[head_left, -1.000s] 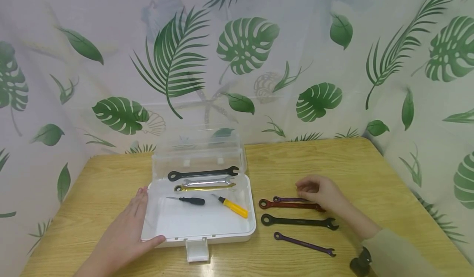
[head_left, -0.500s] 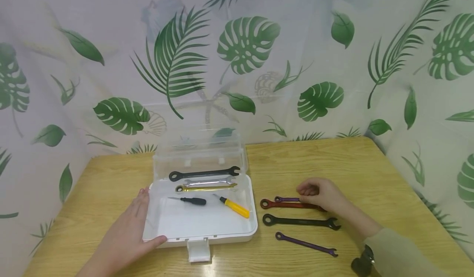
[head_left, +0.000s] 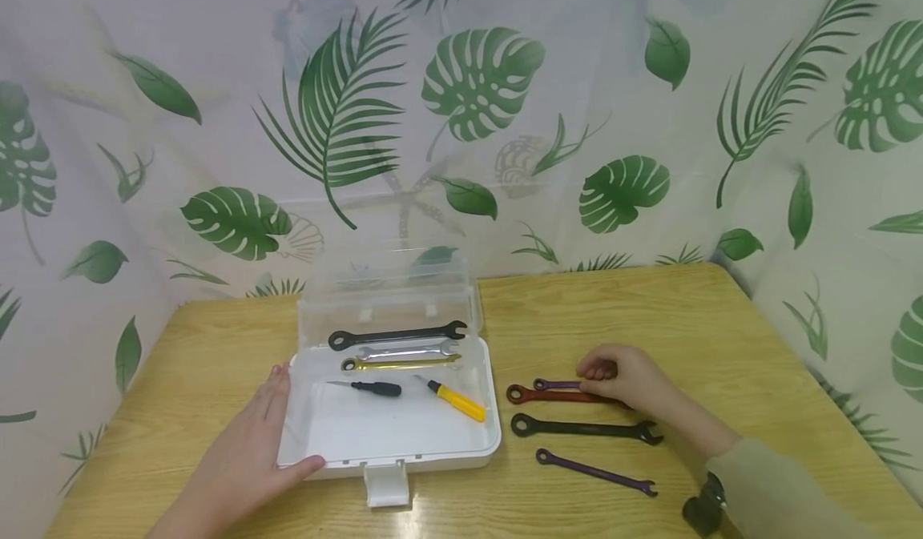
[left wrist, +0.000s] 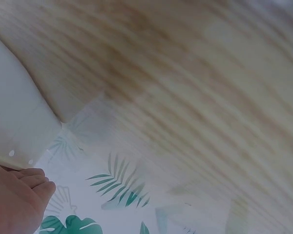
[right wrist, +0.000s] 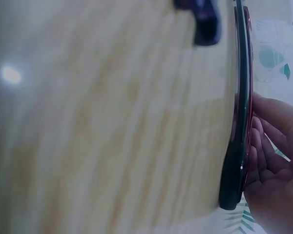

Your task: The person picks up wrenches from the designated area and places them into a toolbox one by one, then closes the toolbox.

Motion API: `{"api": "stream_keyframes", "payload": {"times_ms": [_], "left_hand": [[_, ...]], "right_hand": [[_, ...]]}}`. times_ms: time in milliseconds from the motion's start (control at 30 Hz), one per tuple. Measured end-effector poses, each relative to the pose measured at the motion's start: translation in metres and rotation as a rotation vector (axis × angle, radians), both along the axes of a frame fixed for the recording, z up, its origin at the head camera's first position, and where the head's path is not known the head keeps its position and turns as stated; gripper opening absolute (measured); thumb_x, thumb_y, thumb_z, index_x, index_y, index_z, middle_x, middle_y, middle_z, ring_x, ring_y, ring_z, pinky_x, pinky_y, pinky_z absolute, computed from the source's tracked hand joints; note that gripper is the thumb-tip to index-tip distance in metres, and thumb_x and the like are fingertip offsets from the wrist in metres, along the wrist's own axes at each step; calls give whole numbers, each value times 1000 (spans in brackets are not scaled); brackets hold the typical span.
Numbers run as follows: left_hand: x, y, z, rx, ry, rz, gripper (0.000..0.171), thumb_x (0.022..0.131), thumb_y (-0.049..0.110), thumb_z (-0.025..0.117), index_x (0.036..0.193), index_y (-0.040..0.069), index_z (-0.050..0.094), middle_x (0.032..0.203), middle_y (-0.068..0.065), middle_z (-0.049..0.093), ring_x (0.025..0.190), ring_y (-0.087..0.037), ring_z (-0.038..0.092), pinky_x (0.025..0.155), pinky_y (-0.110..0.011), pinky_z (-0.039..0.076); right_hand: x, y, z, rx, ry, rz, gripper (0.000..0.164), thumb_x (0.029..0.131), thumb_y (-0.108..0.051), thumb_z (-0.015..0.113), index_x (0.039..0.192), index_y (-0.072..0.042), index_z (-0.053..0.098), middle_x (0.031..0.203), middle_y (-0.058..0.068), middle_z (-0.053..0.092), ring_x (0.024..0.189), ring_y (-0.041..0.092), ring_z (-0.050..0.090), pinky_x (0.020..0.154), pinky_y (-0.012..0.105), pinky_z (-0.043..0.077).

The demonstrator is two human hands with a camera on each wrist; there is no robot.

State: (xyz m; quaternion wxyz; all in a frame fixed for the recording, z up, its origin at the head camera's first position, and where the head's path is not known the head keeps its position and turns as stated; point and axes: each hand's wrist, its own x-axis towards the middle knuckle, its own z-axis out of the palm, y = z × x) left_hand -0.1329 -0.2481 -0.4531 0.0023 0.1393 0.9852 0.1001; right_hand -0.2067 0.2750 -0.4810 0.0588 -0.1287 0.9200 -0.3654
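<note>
In the head view my left hand (head_left: 248, 439) rests along the left side of a white tool box (head_left: 389, 435), fingers straight and thumb at its front edge. A black-handled tool (head_left: 378, 388) with a thin point and a yellow-handled craft knife (head_left: 460, 403) lie in the box. My right hand (head_left: 634, 379) pinches the far end of a small purple wrench (head_left: 558, 384), which that hand partly hides. Just in front of it is a red wrench (head_left: 555, 396), its right end behind the hand. In the right wrist view a dark wrench (right wrist: 229, 180) overlaps the fingers.
A black wrench (head_left: 587, 428) and another purple wrench (head_left: 594, 472) lie on the wooden table (head_left: 577, 307) nearer me. Black (head_left: 397, 335), silver and gold wrenches sit at the back of the box, by its raised clear lid (head_left: 389, 291). The front latch (head_left: 387, 484) hangs down.
The right hand's fingers have shifted slightly on the small purple wrench, hiding a bit more of its right end. The left hand stays at the box.
</note>
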Motion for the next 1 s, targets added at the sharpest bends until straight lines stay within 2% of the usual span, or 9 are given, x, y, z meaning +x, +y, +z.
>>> {"api": "stream_keyframes", "payload": {"times_ms": [267, 567, 1000], "left_hand": [[0, 0, 0, -4, 9, -3, 128, 87, 78, 67, 162, -15, 22, 170, -34, 27, 155, -52, 35, 123, -64, 39], [1, -1, -1, -3, 7, -1, 128, 87, 78, 67, 162, -15, 22, 170, -34, 26, 155, -52, 35, 123, -64, 39], [1, -2, -1, 11, 40, -16, 127, 87, 76, 69, 162, -15, 21, 170, -34, 28, 155, -51, 35, 123, -64, 40]], "right_hand": [[-1, -1, 1, 43, 41, 18, 6, 90, -13, 85, 94, -11, 82, 90, 0, 74, 76, 4, 60, 66, 21, 52], [-1, -1, 0, 40, 22, 40, 6, 89, -9, 84, 94, -9, 79, 90, 1, 71, 76, 5, 58, 66, 21, 52], [-1, 3, 1, -37, -11, 21, 7, 90, -12, 84, 94, -6, 81, 89, 3, 74, 74, 4, 61, 65, 22, 54]]}}
